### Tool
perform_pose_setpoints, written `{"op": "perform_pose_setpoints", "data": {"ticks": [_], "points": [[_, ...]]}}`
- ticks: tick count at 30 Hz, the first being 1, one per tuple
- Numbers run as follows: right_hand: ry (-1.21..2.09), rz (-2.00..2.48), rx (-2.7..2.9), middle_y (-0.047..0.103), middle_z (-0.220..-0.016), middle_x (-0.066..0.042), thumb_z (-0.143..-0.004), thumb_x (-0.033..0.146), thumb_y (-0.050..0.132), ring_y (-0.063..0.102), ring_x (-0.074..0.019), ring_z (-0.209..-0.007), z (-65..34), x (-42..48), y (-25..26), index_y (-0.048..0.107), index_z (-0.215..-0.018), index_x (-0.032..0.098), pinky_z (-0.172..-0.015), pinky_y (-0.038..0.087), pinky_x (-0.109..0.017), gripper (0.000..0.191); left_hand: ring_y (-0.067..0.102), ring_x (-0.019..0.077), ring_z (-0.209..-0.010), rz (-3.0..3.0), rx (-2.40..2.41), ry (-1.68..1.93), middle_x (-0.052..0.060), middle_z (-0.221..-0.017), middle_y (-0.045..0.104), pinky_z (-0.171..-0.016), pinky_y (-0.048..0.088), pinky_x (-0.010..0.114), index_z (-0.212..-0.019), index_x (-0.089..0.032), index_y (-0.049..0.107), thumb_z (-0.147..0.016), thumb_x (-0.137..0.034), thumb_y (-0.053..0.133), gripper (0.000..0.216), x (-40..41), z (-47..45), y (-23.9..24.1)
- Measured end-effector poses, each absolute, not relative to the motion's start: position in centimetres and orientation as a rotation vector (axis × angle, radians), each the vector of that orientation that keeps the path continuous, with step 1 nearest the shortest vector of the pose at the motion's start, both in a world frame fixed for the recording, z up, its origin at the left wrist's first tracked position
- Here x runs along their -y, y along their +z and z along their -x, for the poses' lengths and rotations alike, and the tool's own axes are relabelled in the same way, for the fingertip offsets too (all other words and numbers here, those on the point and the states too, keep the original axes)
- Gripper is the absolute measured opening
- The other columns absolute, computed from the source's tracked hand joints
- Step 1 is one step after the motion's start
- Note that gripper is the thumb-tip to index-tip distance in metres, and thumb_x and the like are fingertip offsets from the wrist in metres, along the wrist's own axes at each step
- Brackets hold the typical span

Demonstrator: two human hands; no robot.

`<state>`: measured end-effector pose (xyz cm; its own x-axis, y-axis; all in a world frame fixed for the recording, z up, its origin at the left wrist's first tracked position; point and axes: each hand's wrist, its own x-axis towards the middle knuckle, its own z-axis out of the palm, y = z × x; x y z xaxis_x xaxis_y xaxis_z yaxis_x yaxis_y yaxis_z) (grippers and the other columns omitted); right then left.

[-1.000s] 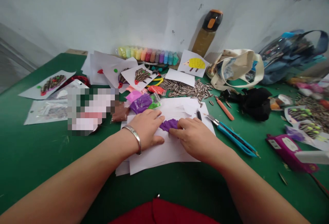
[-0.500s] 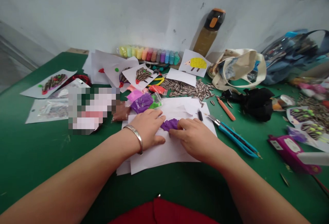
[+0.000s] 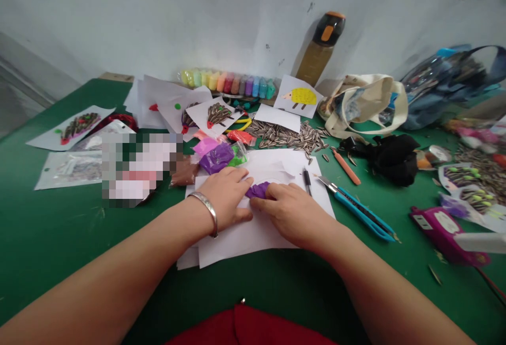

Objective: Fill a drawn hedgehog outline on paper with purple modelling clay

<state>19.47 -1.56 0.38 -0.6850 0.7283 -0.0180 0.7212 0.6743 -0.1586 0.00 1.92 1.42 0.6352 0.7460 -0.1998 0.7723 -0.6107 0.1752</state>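
Note:
A flattened lump of purple modelling clay (image 3: pixel 258 190) lies on white paper sheets (image 3: pixel 241 247) in front of me. My left hand (image 3: pixel 226 197), with a silver bangle at the wrist, rests flat on the paper, its fingers stretched toward the clay's left edge. From the right, my right hand (image 3: pixel 290 209) presses on the clay with curled fingers, covering part of it. A black pen (image 3: pixel 307 179) and a blue utility knife (image 3: pixel 361 210) lie to the right of that hand. Packs of purple clay (image 3: pixel 216 157) and brown clay (image 3: pixel 184 172) sit just beyond my left hand.
Sunflower seeds (image 3: pixel 282 136) are heaped behind the paper, near a hedgehog picture (image 3: pixel 299 96). A bottle (image 3: pixel 321 49) leans on the wall beside a cloth bag (image 3: pixel 367 102). At right lie an orange stick (image 3: pixel 347 167) and a magenta device (image 3: pixel 438 231); seed-covered pictures (image 3: pixel 81 126) lie left.
My right hand has shifted slightly left across the purple clay, covering more of its right side and exposing more of the pen. My left hand stays flat on the paper.

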Motion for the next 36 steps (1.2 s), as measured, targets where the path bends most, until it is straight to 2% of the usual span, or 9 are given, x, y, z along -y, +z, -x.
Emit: {"op": "perform_pose_setpoints", "data": {"ticks": [10,17,21,29,36], "points": [[0.286,1.297,2.809,0.053,-0.081,-0.003,-0.088,0.014,0.042,0.044,-0.0164,-0.071,-21.1,1.3,0.8,0.066,-0.115,0.033,-0.065,0.027,-0.031,0.041,0.043,0.0353,-0.124,-2.604,-1.245,-0.178,0.016,-0.136,0.047,-0.101,0.039,0.046,-0.128,-0.013,0.052,-0.073,-0.045,0.07,0.066,-1.9,0.1,1.5],[0.461,1.285,2.692,0.057,-0.09,-0.005,-0.089,0.01,0.04,0.051,-0.0153,-0.079,-21.6,1.0,1.5,0.062,-0.122,0.025,-0.071,0.035,-0.027,0.043,0.044,0.036,-0.123,-2.609,-1.243,-0.164,0.016,-0.134,0.049,-0.1,0.04,0.047,-0.124,-0.014,0.054,-0.074,-0.046,0.069,0.062,-1.9,0.1,1.4],[0.424,1.314,2.77,0.058,-0.086,-0.004,-0.091,0.015,0.042,0.051,-0.0153,-0.078,-21.3,1.0,1.4,0.066,-0.118,0.025,-0.07,0.033,-0.028,0.037,0.043,0.0365,-0.124,-2.617,-1.245,-0.132,0.016,-0.136,0.047,-0.1,0.04,0.047,-0.126,-0.015,0.053,-0.073,-0.047,0.069,0.065,-1.9,0.2,1.0],[0.377,1.307,2.879,0.059,-0.085,-0.003,-0.09,0.015,0.042,0.051,-0.0161,-0.077,-20.9,1.7,1.7,0.063,-0.12,0.027,-0.068,0.029,-0.03,0.038,0.044,0.035,-0.123,-2.641,-1.244,-0.132,0.016,-0.137,0.048,-0.101,0.039,0.045,-0.127,-0.014,0.053,-0.073,-0.047,0.069,0.065,-1.9,0.3,0.8],[0.476,1.309,2.765,0.059,-0.089,-0.004,-0.088,0.01,0.04,0.052,-0.0148,-0.079,-21.9,1.3,2.1,0.061,-0.124,0.026,-0.07,0.033,-0.028,0.044,0.045,0.0344,-0.123,-2.648,-1.247,-0.143,0.014,-0.135,0.049,-0.101,0.039,0.045,-0.126,-0.016,0.053,-0.073,-0.048,0.069,0.063,-1.9,0.2,0.9]]}}
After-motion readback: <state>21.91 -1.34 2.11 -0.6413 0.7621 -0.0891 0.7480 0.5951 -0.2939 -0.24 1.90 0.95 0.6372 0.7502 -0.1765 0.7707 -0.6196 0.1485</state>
